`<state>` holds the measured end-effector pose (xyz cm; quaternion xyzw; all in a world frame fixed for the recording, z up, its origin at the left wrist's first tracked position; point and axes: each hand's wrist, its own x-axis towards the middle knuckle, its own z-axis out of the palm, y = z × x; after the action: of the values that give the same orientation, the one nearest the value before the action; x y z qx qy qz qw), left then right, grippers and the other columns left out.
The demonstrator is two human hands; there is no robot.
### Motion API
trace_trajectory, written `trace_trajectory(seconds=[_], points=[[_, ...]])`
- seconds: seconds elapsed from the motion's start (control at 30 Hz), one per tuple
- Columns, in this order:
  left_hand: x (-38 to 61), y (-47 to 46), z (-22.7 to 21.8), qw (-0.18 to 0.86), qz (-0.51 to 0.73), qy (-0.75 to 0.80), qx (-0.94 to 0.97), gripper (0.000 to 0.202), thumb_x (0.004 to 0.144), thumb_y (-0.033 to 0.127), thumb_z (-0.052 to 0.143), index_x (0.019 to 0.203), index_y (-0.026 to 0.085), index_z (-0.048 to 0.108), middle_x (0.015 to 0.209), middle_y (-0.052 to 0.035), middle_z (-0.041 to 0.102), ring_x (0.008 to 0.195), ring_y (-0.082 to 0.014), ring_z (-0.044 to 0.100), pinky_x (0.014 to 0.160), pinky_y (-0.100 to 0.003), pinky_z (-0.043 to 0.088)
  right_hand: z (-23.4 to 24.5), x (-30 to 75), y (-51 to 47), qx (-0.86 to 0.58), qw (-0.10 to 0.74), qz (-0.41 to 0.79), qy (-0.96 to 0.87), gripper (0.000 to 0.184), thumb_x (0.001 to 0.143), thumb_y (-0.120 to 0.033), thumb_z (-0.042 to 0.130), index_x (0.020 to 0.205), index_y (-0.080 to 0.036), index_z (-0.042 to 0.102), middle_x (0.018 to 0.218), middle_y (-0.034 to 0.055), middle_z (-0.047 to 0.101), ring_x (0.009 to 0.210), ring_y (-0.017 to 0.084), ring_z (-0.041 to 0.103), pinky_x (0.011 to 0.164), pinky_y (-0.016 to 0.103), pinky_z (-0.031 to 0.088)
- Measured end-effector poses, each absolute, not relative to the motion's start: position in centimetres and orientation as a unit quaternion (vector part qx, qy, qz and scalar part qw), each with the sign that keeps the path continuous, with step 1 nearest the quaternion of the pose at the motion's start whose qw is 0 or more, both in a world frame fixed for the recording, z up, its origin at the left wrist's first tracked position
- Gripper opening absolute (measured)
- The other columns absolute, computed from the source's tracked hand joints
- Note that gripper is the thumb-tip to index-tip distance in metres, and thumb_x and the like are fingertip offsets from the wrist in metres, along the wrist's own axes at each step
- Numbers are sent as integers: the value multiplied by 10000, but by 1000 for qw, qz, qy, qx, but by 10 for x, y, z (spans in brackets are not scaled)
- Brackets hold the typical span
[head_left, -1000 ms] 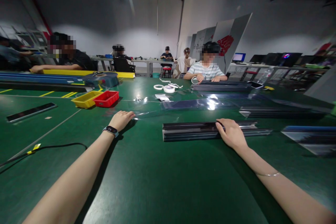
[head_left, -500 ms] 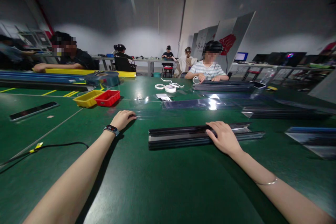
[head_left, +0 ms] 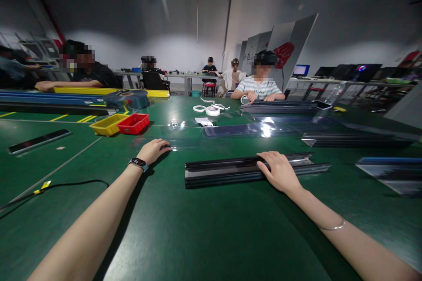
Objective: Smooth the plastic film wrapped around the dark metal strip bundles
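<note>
My left hand (head_left: pixel 153 151), with a smartwatch at the wrist, reaches to the near end of a clear plastic strip (head_left: pixel 194 144) on the green table. Its thumb and fingertips are pinched together on that end; the strip's edges are hard to make out. My right hand (head_left: pixel 277 170) lies over a black channel-shaped profile (head_left: pixel 217 173), fingers across its far rail and thumb inside the channel, gripping it. The profile lies flat, its left end pointing toward my left hand.
A yellow bin (head_left: pixel 108 125) and a red bin (head_left: pixel 133 124) stand beyond my left hand. A phone (head_left: pixel 39 141) and a cable (head_left: pixel 75 182) lie left. Tape rolls (head_left: pixel 212 111) and clear sheets (head_left: pixel 244 129) lie ahead. More profiles (head_left: pixel 352 140) lie right. A co-worker (head_left: pixel 259 85) sits opposite.
The whole view has shifted slightly. Both hands, the strip and the profile keep the same places relative to each other.
</note>
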<state>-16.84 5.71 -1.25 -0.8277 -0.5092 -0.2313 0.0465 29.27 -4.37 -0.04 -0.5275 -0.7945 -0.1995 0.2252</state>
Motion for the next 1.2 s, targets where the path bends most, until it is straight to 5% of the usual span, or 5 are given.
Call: trace_trajectory(seconds=[0.5, 0.77, 0.97, 1.2], points=[[-159, 49, -10, 122, -183, -586, -780, 287, 830, 395, 344, 861, 205, 558, 829, -44, 625, 783, -173, 574, 676, -246, 390, 0, 291, -45, -540, 219, -196, -788, 352, 842, -387, 340, 1044, -175, 535, 990, 73, 580, 959, 216, 468, 828, 355, 315], [-120, 29, -1, 57, -313, -616, -721, 189, 796, 304, 418, 895, 234, 563, 824, 5, 636, 745, -145, 582, 629, -213, 394, 0, 292, -45, -538, 227, -197, -787, 341, 836, -381, 353, 1035, -179, 543, 976, 73, 582, 946, 214, 475, 810, 353, 329], [-63, -3, 25, 11, -362, -557, -748, 214, 836, 289, 396, 944, 242, 574, 862, 8, 652, 751, -138, 602, 649, -211, 421, 0, 288, -48, -526, 266, -207, -781, 335, 827, -357, 382, 1088, -194, 514, 1119, 76, 520, 1027, 214, 443, 846, 368, 335], [4, -77, 19, 142, -250, -369, -884, 241, 834, 169, 415, 1055, 177, 510, 1003, -56, 612, 927, -162, 563, 785, -276, 440, 8, 279, -55, -474, 316, -234, -788, 310, 807, -258, 418, 1100, -199, 500, 1198, 86, 461, 1116, 228, 391, 896, 414, 331]])
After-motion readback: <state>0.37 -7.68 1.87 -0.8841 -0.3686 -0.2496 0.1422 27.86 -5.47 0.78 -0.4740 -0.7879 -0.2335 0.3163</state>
